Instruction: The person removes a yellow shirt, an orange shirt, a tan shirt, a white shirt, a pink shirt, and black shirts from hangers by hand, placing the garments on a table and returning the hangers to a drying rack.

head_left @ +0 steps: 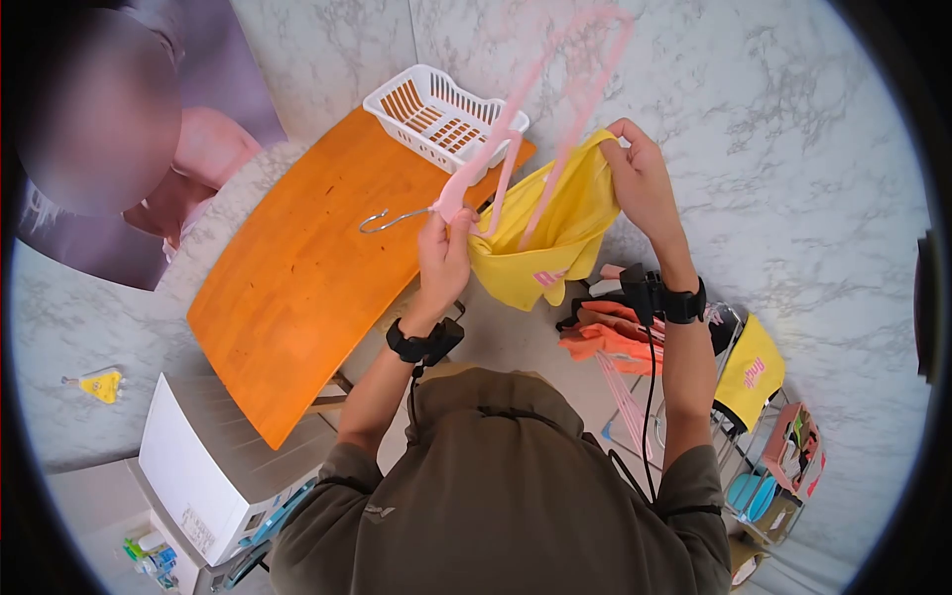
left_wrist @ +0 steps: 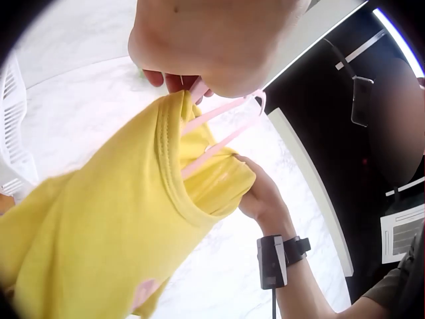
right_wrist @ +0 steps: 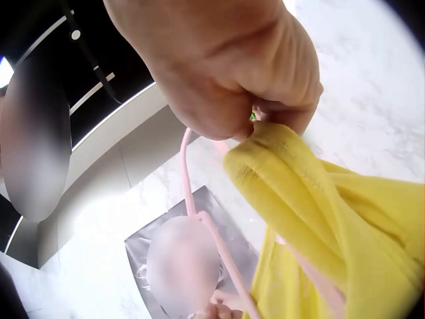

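Observation:
My left hand [head_left: 443,256] grips a pink clothes hanger [head_left: 458,190] near its neck, and the metal hook sticks out to the left. A yellow T-shirt [head_left: 540,260] with a pink print hangs between my hands, with part of the hanger inside its opening. Up at the right, my right hand [head_left: 645,183] pinches the shirt's edge between thumb and fingers. From the left wrist view, pink hanger arms [left_wrist: 222,139] run into the shirt's neckline [left_wrist: 174,176]. Bunched yellow cloth [right_wrist: 292,179] hangs from my right fingers in the right wrist view.
A white slotted basket [head_left: 446,109] stands at the far end of the orange table [head_left: 297,268]. Lower right are orange clothes [head_left: 615,335], pink hangers [head_left: 623,402] and another yellow garment [head_left: 751,372] on a rack. A white box-shaped appliance [head_left: 188,476] stands at lower left.

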The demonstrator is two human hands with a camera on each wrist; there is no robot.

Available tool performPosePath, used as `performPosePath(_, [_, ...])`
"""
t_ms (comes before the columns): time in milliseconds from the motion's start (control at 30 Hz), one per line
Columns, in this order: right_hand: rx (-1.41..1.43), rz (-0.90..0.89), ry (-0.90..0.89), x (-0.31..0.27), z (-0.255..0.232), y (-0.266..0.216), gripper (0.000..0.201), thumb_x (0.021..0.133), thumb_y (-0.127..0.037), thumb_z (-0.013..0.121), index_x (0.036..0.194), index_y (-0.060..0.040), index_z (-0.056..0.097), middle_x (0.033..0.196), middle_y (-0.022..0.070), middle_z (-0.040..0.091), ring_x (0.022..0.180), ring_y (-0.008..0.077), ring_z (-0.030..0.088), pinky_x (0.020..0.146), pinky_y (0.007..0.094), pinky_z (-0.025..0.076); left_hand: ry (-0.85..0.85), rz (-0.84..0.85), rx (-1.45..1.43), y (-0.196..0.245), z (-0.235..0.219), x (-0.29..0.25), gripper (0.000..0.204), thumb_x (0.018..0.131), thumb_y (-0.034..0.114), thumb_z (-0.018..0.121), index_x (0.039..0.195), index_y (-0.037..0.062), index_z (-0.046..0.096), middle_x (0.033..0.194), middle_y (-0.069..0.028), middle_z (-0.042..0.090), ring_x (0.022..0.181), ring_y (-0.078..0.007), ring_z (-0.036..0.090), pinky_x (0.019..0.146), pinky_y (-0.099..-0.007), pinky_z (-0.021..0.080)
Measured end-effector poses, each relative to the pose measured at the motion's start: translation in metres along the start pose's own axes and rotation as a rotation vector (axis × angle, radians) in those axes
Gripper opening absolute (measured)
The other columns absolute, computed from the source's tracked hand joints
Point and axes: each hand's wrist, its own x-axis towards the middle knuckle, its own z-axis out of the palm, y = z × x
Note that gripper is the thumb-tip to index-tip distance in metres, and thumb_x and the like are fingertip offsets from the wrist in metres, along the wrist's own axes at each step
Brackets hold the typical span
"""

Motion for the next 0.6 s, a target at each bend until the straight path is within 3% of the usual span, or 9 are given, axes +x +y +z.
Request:
performPosePath(167, [0.004, 0.007, 0.046, -0.005, 0.006, 0.021, 0.013, 0.092, -0.012, 0.047, 0.091, 0.001, 0.051, 0.062, 0.0039, 0.058, 0.053, 0.0051, 0.05, 0.047, 0.0229, 0.037, -0.09, -0.02, 0.011, 0.009, 0.003, 0.009, 0.018, 0.094, 0.013, 0.05, 0.087, -0.0021, 0.058, 0.078, -0.0061, 0.058, 0.075, -0.0143, 0.053, 0.067, -0.0266, 0.042])
performPosePath(267, [-0.064, 0.034, 0.063, -0.004, -0.012, 0.037, 0.013, 0.093, -0.011, 0.046, 0.094, 0.0013, 0.052, 0.067, 0.005, 0.061, 0.057, 0.006, 0.055, 0.05, 0.0219, 0.041, -0.136, -0.04, 0.195, 0.008, 0.001, 0.014, 0.017, 0.093, 0.013, 0.051, 0.086, -0.001, 0.059, 0.072, -0.0088, 0.06, 0.071, -0.0206, 0.054, 0.068, -0.0318, 0.042])
performPosePath(333, [-0.124, 0.067, 0.051, -0.002, -0.025, 0.052, 0.013, 0.094, -0.009, 0.045, 0.097, 0.0012, 0.052, 0.072, 0.0054, 0.063, 0.061, 0.0061, 0.058, 0.052, 0.0205, 0.043, -0.253, 0.078, 0.531, 0.008, -0.005, 0.014, 0.018, 0.091, 0.014, 0.052, 0.083, -0.0008, 0.059, 0.07, -0.0119, 0.061, 0.068, -0.0253, 0.052, 0.068, -0.036, 0.041])
performPosePath(433, [-0.158, 0.086, 0.067, -0.002, -0.034, 0.077, 0.012, 0.094, -0.009, 0.045, 0.094, 0.0008, 0.052, 0.07, 0.0052, 0.063, 0.06, 0.0059, 0.057, 0.051, 0.0211, 0.043, -0.318, 0.078, 0.569, 0.01, -0.005, 0.014, 0.018, 0.09, 0.015, 0.053, 0.081, -0.0001, 0.058, 0.07, -0.0129, 0.061, 0.066, -0.0269, 0.051, 0.067, -0.0374, 0.039])
performPosePath(500, [-0.185, 0.064, 0.149, -0.003, -0.035, 0.091, 0.014, 0.092, -0.013, 0.049, 0.088, 0.0005, 0.052, 0.061, 0.0087, 0.061, 0.056, 0.0097, 0.057, 0.049, 0.0268, 0.042, -0.345, 0.031, 0.589, 0.015, -0.004, 0.014, 0.018, 0.09, 0.015, 0.053, 0.082, -0.0006, 0.058, 0.07, -0.0126, 0.06, 0.065, -0.0265, 0.05, 0.066, -0.0366, 0.039])
performPosePath(600, [-0.257, 0.07, 0.132, -0.005, -0.027, 0.106, 0.015, 0.092, -0.014, 0.049, 0.089, 0.0001, 0.052, 0.063, 0.0076, 0.06, 0.058, 0.0094, 0.058, 0.05, 0.0259, 0.042, -0.344, -0.037, 0.556, 0.01, -0.001, 0.012, 0.019, 0.09, 0.015, 0.053, 0.085, -0.0019, 0.059, 0.07, -0.0119, 0.061, 0.064, -0.0245, 0.05, 0.065, -0.0346, 0.039])
